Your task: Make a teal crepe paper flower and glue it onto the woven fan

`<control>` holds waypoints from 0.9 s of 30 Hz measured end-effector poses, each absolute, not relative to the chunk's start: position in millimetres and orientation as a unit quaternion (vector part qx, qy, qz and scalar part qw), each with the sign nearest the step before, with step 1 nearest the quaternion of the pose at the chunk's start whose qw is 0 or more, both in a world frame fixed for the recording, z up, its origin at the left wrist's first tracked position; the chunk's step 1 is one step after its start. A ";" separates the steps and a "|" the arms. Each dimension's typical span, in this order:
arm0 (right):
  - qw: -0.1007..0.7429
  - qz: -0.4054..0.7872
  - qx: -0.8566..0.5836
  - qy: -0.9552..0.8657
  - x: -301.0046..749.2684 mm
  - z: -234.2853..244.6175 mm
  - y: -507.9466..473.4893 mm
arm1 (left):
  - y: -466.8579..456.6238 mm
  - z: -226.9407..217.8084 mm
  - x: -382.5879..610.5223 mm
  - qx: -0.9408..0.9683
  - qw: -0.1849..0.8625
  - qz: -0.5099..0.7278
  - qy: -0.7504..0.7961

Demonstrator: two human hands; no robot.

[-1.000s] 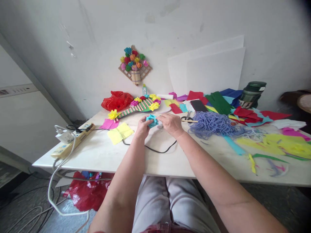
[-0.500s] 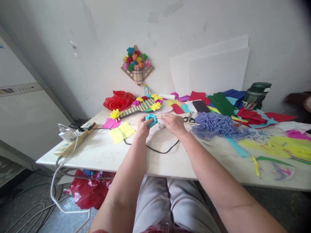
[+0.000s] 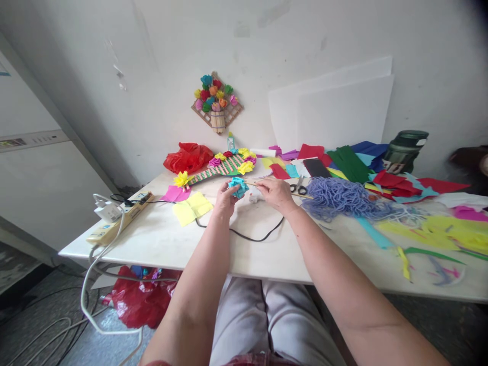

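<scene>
My left hand (image 3: 225, 198) pinches a crumpled blue paper flower (image 3: 239, 187) above the table. My right hand (image 3: 275, 192) grips a thin wooden stick (image 3: 250, 183), whose tip reaches the flower's right side; its other end sticks out past my hand toward the yarn. Whether the tip touches the paper I cannot tell. Just behind lies a green guitar-shaped board (image 3: 213, 170) with striped sticks and yellow, pink, red and blue paper flowers on it. A pair of scissors (image 3: 299, 189) rests right of my right hand.
Purple-blue yarn (image 3: 335, 195) and coloured crepe paper (image 3: 346, 162) cover the right side. A power strip (image 3: 120, 218) stands at the left edge, and a black cable (image 3: 253, 239) crosses before me. Yellow squares (image 3: 192, 208) lie left; a green flask (image 3: 404, 151) stands back right.
My right hand has shifted slightly right with the stick, uncovering a little more of it beside the flower. My left hand keeps its hold on the blue flower. The view has moved slightly.
</scene>
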State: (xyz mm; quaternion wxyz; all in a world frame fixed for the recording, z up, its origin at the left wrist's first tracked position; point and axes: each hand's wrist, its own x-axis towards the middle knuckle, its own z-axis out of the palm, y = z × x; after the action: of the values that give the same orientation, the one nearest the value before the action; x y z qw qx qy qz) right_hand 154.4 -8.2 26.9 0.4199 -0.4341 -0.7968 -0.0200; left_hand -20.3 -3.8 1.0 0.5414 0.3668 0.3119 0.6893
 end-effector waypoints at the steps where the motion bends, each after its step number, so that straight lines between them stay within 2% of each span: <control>1: 0.426 -0.016 -0.436 -0.793 154.7 26.8 -7.7 | -3.8 1.1 -20.3 0.364 0.542 0.691 0.311; 11: 0.447 0.007 -0.455 -0.770 154.1 24.4 -3.7 | -2.4 1.1 -19.9 0.375 0.555 0.684 0.290; 27: 0.431 0.004 -0.462 -0.775 153.5 25.0 -5.0 | -3.6 1.2 -19.4 0.390 0.556 0.674 0.291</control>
State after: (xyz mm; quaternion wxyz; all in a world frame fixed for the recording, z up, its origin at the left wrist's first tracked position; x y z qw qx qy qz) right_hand 153.5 -5.0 25.0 0.4314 -0.4623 -0.7747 0.0045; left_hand -19.4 -3.6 1.2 0.5561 0.3905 0.2906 0.6736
